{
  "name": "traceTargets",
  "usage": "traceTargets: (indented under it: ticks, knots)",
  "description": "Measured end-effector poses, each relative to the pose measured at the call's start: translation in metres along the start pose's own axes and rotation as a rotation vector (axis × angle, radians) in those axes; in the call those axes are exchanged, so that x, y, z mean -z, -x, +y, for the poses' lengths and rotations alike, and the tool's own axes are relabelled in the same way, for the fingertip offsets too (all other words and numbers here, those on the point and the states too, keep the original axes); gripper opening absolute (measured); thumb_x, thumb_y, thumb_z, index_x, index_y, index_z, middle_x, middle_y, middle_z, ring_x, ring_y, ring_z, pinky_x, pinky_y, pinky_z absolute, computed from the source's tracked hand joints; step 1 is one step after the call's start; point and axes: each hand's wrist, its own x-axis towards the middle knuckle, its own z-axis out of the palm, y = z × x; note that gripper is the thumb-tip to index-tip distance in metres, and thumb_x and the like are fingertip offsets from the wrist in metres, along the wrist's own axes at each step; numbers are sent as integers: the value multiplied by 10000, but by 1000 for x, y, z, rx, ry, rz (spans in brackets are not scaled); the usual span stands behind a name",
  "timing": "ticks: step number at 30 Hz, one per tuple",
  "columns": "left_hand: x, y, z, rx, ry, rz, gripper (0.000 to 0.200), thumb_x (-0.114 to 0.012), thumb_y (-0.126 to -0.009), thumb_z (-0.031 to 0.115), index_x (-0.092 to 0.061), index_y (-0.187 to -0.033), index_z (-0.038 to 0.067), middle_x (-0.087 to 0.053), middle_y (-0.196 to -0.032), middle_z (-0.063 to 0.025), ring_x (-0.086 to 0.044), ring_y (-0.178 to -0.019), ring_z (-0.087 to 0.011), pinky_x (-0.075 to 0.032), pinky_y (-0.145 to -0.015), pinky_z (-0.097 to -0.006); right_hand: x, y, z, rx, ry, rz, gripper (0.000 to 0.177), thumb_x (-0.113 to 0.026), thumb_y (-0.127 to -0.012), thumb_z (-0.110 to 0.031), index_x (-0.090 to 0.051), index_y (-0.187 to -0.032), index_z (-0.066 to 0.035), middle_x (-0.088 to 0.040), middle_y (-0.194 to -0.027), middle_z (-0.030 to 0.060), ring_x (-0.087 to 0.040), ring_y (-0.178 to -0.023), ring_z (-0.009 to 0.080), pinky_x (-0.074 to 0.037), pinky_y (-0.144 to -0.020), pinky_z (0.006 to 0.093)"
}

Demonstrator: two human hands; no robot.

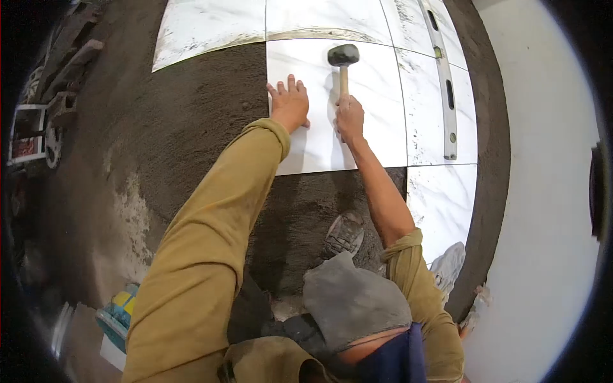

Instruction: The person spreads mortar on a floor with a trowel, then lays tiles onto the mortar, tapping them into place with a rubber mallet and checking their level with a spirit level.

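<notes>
A white marbled tile [377,121] lies beside other laid tiles, with bare dark mortar [211,96] to its left and below it. My left hand [290,105] rests on the tile's left part, fingers spread near its left edge. In my right hand [350,119] is the wooden handle of a rubber mallet [343,55], its black head over the upper middle of the tile. The hand is closed round the handle above the tile.
A spirit level [445,96] lies along the right-hand tiles. A white wall [543,159] stands at the right. Bricks [62,108] and a white frame [29,137] are at the far left. A teal object [113,323] is at the lower left, and a plastic bag [449,265] lies at the lower right.
</notes>
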Motion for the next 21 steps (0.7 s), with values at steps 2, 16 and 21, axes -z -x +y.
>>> traceTargets:
  ticks: [2, 16, 21]
  knots:
    - [-1, -1, 0, 0, -13, -6, 1184, -912, -609, 436, -293, -1504, -32, -262, -1575, -260, -311, -1408, -494, -197, -1116, -704, 8, -11, 14, 62, 59, 35, 508, -400, -1012, -427, -605, -821, -3, -581, -676, 153, -573, -611, 278, -451, -597, 398]
    - [-5, 6, -7, -37, -1, 64, 1162, -889, -623, 492, -314, -1498, -12, -310, -1560, -236, -335, -1411, -439, -229, -1131, -654, -10, 18, -5, 88, 192, -149, 578, -365, -1002, -496, -619, -824, -8, -631, -728, 195, -619, -686, 320, -483, -631, 424]
    - [-2, 24, -43, -73, -72, -8, 1118, -832, -685, 524, -315, -1471, -81, -302, -1554, -256, -253, -1463, -396, -121, -1165, -654, 0, 19, -21, -67, 119, -177, 481, -416, -979, -430, -587, -813, -13, -563, -618, 124, -571, -543, 249, -477, -577, 401]
